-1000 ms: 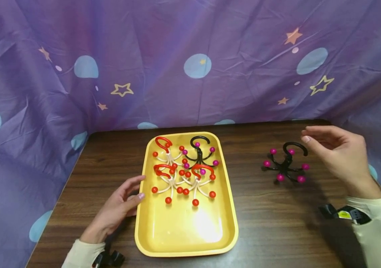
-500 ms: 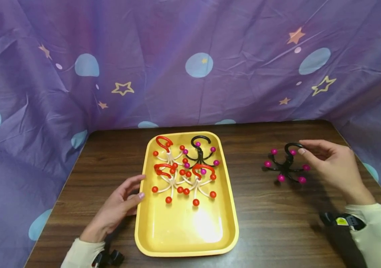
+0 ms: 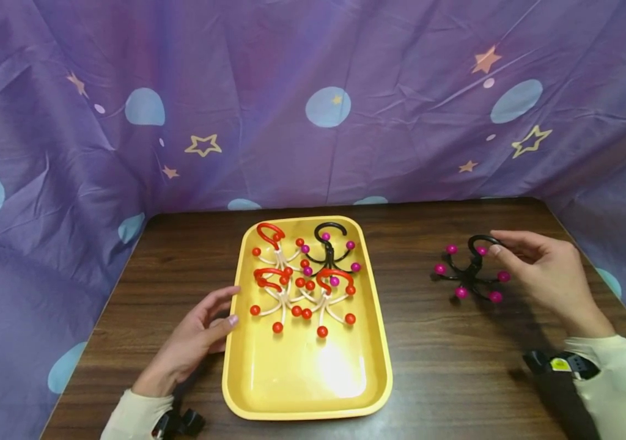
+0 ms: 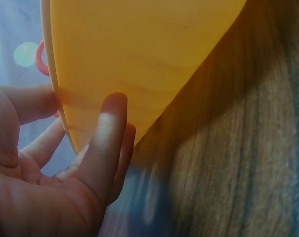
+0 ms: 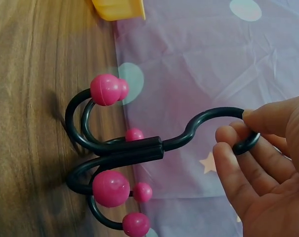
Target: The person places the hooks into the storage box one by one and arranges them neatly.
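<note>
At the right of the head view, my right hand [image 3: 546,275] pinches the curved top of a black hook hanger [image 3: 471,272]. Several curled arms spread from its base, each tipped with a pink ball. In the right wrist view, thumb and fingers meet at the hook's end, and the arms are close by the wood. On the other side, my left hand [image 3: 194,339] touches the left side of a yellow tray [image 3: 307,417], its fingers loosely extended. Against the tray's outer wall [image 4: 129,49] those fingers lie in the left wrist view.
Inside the tray sit several similar hangers: white ones with red hooks [image 3: 324,299] and balls, and a black one [image 3: 328,253] with magenta balls. A brown wooden table [image 3: 428,366] bears everything. Behind it hangs a purple curtain [image 3: 269,159] with stars.
My right hand has moved left and down from beside the black hook hanger and taken hold of its hook. The left hand and the tray have stayed in place.
</note>
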The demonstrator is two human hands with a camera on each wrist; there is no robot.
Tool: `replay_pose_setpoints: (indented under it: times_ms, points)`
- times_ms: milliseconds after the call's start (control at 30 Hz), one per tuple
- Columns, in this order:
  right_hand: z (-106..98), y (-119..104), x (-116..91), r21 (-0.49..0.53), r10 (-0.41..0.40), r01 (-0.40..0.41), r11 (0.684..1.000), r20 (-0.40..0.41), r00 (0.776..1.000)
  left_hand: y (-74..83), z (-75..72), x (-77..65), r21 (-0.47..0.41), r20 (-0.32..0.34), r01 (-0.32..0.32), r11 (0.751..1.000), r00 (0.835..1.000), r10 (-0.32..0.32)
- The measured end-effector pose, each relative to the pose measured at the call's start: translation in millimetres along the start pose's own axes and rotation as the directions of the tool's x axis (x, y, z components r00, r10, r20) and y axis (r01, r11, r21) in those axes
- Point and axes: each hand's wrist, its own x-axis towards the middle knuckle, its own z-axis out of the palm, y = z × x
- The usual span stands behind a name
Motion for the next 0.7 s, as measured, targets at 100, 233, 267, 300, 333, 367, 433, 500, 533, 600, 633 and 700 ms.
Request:
replay_pose_setpoints:
  times_ms: [100, 233, 267, 300, 333, 367, 433, 500, 533, 600, 633, 700]
  points:
    - [-0.5, -1.2, 0.3, 0.001, 0.005, -0.005, 1.0, -0.009, 1.0, -0.7, -0.3, 0.2, -0.001, -0.002, 0.002, 1.0, 1.0, -0.002]
    - [-1.7, -2.2, 0.3, 0.001, 0.016, -0.016, 1.0, -0.015, 1.0, -0.2, -0.3, 0.3, 0.008, -0.007, 0.006, 1.0, 1.0, -0.006]
    - [-2.1, -2.4, 0.3, -0.003, 0.018, -0.018, 1.0, -0.015, 1.0, -0.1, -0.2, 0.3, 0.01, -0.007, 0.006, 1.0, 1.0, -0.005]
    - [-2.5, -2.7, 0.3, -0.007, 0.02, -0.02, 1.0, -0.014, 1.0, -0.1, -0.2, 0.2, 0.01, -0.007, 0.005, 1.0, 1.0, -0.005]
    - [-2.9, -3.1, 0.3, -0.008, 0.024, -0.024, 1.0, -0.011, 1.0, 0.0, -0.1, 0.0, 0.009, -0.007, 0.005, 1.0, 1.0, -0.005]
    - [-3.3, -3.4, 0.4, -0.003, 0.029, -0.029, 1.0, -0.009, 1.0, 0.1, 0.0, -0.1, 0.009, -0.006, 0.004, 1.0, 1.0, -0.004]
    - [-4.3, -4.5, 0.4, 0.005, 0.035, -0.035, 0.999, -0.001, 0.999, 0.0, 0.1, -0.5, 0.008, -0.005, 0.003, 1.0, 1.0, -0.003]
    - [-5.2, -6.3, 0.3, 0.008, 0.039, -0.039, 0.999, 0.002, 0.999, 0.0, 0.2, -0.8, 0.006, -0.004, 0.002, 1.0, 1.0, -0.002]
    - [-5.9, -7.4, 0.2, 0.012, 0.039, -0.039, 0.999, 0.003, 0.999, 0.0, 0.3, -1.0, 0.007, -0.004, 0.002, 1.0, 1.0, -0.002]
    - [-7.4, -10.1, -0.2, 0.011, 0.034, -0.034, 0.999, 0.0, 0.999, 0.3, 0.4, -1.0, 0.006, -0.004, 0.003, 1.0, 1.0, -0.003]
    - [-8.2, -11.7, -0.4, 0.016, 0.032, -0.032, 0.999, -0.003, 0.999, 0.5, 0.5, -1.0, 0.006, -0.004, 0.003, 1.0, 1.0, -0.003]
    - [-9.7, -15.1, -1.0, 0.022, 0.021, -0.021, 1.0, -0.011, 1.0, 1.1, 0.7, -0.8, 0.008, -0.004, 0.004, 1.0, 1.0, -0.004]
